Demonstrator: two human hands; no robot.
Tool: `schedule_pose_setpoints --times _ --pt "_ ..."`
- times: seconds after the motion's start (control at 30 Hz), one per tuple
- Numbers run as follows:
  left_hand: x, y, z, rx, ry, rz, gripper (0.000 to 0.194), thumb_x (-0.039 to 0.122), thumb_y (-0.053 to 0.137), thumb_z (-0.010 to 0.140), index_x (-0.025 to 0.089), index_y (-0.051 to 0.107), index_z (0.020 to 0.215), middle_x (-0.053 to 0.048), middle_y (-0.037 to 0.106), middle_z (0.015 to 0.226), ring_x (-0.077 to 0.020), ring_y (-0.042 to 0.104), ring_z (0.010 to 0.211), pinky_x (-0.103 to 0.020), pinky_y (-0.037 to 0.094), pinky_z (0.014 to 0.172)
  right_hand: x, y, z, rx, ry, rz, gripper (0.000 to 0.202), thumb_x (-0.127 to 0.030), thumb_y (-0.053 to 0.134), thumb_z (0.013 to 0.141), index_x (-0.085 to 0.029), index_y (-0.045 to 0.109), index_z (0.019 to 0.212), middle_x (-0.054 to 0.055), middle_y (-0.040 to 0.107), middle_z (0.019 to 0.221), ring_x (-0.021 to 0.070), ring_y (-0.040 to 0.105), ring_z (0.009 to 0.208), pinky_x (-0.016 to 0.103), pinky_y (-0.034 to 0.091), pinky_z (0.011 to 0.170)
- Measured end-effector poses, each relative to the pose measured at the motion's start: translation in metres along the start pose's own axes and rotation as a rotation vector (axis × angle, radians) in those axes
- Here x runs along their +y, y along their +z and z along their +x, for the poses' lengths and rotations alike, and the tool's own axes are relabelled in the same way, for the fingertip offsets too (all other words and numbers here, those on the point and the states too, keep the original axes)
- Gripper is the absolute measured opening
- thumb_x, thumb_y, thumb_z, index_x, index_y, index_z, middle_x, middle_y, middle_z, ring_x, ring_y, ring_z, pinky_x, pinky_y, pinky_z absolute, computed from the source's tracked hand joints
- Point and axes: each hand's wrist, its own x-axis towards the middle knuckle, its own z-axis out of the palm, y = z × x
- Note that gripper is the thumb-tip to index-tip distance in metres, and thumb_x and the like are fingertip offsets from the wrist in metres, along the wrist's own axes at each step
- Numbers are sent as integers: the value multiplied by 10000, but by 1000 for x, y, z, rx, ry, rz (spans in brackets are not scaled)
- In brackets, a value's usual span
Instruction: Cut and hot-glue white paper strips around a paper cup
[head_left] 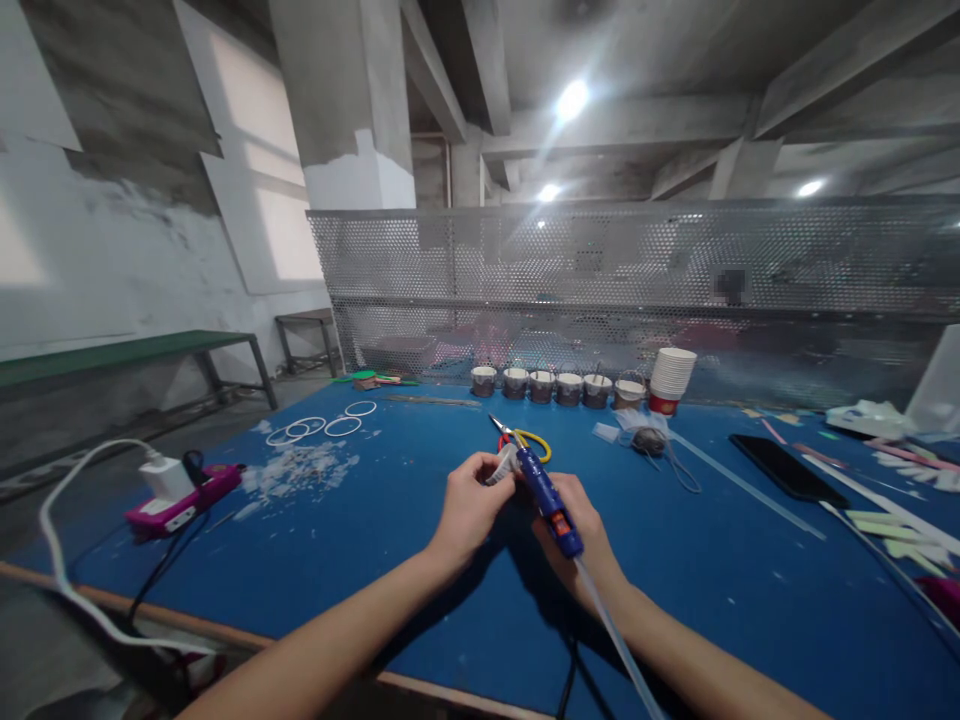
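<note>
My right hand [577, 520] is wrapped round a blue hot glue gun [541, 488], with a long clear glue stick [615, 630] running out of its back end. The gun's nozzle points away from me, up against a small whitish piece [504, 464]. That piece is pinched between the fingers and thumb of my left hand [474, 500]; its exact kind is hard to make out. Just beyond both hands, a pair of scissors [534, 442] with red and yellow handles lies on the table, partly covered by the gun.
A row of several small cups [568, 390] lines the back, beside a stack of paper cups [673, 378]. White rings [343, 427] and scraps lie left, near a magenta power strip [184, 502]. Grey yarn [648, 440] and a black phone [787, 470] lie right on the blue table [390, 560].
</note>
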Motion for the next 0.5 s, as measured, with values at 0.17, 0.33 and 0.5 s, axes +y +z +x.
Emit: schedule_pose_setpoints --times 0.17,0.33,0.5 --pt "4 1 -1 -27 -115 -144 202 298 739 567 142 648 657 25 607 567 -100 514 502 -213 406 495 3 3 0 -9 -123 -207 223 -209 491 835 -180 586 1035 124 647 997 260 603 927 369 482 763" --pt "5 0 1 -14 -159 -238 225 302 771 537 129 687 655 -16 653 613 -109 547 537 -220 433 531 9 6 -2 -28 -175 -269 326 -210 480 841 -148 567 1149 162 652 1086 277 607 1000 381 479 768" --pt "4 -2 6 27 -216 -337 198 244 789 493 129 684 616 -9 636 573 -85 509 484 -212 408 511 11 7 -4 -33 -210 -271 384 -224 488 865 -148 552 1236 168 643 1145 285 587 1090 410 474 841"
